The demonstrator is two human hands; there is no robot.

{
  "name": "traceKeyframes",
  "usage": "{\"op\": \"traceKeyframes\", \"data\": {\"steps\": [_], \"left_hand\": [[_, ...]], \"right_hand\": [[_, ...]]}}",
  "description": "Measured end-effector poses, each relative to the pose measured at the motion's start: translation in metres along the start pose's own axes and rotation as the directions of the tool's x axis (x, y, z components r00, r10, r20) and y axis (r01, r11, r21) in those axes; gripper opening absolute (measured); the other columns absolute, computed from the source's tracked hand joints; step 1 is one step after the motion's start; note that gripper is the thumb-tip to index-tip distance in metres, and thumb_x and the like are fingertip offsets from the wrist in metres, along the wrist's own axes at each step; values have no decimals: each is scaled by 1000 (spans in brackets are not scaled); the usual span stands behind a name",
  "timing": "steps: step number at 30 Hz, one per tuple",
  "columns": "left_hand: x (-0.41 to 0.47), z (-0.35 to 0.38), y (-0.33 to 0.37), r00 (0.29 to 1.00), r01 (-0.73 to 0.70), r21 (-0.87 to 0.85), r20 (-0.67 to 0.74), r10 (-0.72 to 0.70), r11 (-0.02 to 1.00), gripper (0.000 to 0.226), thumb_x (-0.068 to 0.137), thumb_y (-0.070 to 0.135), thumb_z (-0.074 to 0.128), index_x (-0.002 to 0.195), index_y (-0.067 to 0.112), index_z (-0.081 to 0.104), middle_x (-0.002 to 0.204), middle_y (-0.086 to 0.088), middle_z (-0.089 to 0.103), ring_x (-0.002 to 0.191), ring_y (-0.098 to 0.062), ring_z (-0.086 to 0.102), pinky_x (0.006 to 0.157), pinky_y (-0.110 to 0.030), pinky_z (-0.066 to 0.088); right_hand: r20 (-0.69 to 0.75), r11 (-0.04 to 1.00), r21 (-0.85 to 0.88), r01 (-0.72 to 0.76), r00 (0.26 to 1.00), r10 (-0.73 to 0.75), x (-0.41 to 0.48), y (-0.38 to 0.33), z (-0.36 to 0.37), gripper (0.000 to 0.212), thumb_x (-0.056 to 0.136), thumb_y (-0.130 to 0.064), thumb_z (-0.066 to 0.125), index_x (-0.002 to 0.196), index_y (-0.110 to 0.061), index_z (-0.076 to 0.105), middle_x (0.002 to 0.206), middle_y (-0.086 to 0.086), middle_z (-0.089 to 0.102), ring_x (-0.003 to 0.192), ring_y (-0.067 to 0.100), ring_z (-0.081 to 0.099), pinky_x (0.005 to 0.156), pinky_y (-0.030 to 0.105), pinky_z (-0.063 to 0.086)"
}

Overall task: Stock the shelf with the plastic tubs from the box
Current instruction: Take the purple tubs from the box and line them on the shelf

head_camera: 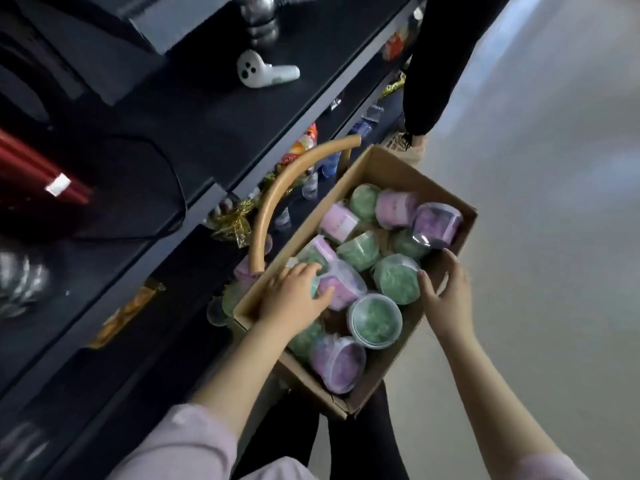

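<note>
An open cardboard box (391, 168) holds several clear-lidded plastic tubs, some filled green, some pink or purple. My left hand (294, 296) reaches in at the box's left side, fingers and thumb closed around a pink tub (349, 285). Over the right side, my right hand (446, 292) has its fingers spread, and the thumb tip touches a green tub (394, 278). To the left stands the dark shelf (194, 133). On its low level, beside the box, there are a pink tub (242, 271) and a green one (227, 299).
A curved wooden chair back (273, 199) rises between box and shelf. The shelf carries a white controller (263, 72), gold-wrapped packets (235, 220), small bottles (311, 181) and a red object (45, 174). Another person's dark-trousered leg (436, 64) stands at the aisle's far end. Grey floor lies to the right.
</note>
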State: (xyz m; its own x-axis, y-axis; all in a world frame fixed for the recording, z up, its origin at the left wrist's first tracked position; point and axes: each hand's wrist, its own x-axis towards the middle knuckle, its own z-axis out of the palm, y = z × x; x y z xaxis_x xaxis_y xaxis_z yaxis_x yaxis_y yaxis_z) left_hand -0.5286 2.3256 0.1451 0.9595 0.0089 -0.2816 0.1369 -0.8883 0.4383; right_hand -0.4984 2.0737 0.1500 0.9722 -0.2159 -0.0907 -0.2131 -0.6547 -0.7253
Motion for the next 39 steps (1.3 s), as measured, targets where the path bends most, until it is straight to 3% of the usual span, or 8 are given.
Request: {"op": "traceKeyframes", "data": {"steps": [8,12,20,24,27,31,35,39], "left_hand": [[73,93,3,986,161,-52,52,-158,986,74,83,54,59,144,20,36,144,-5,44,129,-29,39,104,-36,30],[87,120,6,945,260,117,171,-278,958,98,74,71,57,151,28,14,154,-5,29,140,-23,23,109,-38,17],[112,139,15,930,273,217,191,-315,937,108,65,77,58,151,27,14,147,2,42,130,-20,38,103,-37,17],[125,136,17,926,318,139,164,-339,938,113,56,82,60,147,24,29,136,-2,54,118,-24,51,96,-37,26],[124,132,17,907,406,-5,120,-403,914,102,62,73,67,144,21,37,133,-7,57,116,-29,54,95,-38,34],[113,116,14,819,558,-448,160,-551,699,93,64,65,72,141,22,41,132,-4,58,114,-21,57,87,-27,44],[100,99,18,783,527,-669,142,-605,525,102,47,81,67,132,30,47,120,3,63,99,-9,60,76,-16,45],[83,86,21,775,465,-760,100,-624,455,99,45,83,68,127,30,47,119,3,62,104,-11,62,92,-38,51]], "right_hand": [[56,991,-109,-80,995,86,142,76,51,74,89,-29,64,151,-14,25,160,13,16,148,24,13,118,34,14],[179,969,-244,-45,980,90,180,96,53,70,90,-33,62,149,-16,29,161,12,11,147,29,15,118,38,17],[396,927,-252,277,904,-162,200,96,40,55,87,-10,64,139,-16,47,140,7,52,142,36,21,114,45,23],[294,961,-169,221,942,-165,216,102,32,66,80,-4,72,140,-4,44,142,19,39,133,31,35,111,25,27],[331,950,-262,171,940,-78,227,110,27,62,80,-13,74,136,-4,49,136,18,46,127,35,39,111,39,31],[452,939,-284,195,891,-48,232,111,29,53,78,-23,75,128,-23,55,127,0,58,116,22,52,101,33,37],[526,989,-150,8,847,73,222,101,30,50,80,-21,76,125,-30,55,113,-11,63,84,-7,59,70,-1,38],[476,1000,-18,-1,880,10,192,76,24,50,79,-25,76,126,-31,60,117,-15,67,106,5,62,94,30,50]]}}
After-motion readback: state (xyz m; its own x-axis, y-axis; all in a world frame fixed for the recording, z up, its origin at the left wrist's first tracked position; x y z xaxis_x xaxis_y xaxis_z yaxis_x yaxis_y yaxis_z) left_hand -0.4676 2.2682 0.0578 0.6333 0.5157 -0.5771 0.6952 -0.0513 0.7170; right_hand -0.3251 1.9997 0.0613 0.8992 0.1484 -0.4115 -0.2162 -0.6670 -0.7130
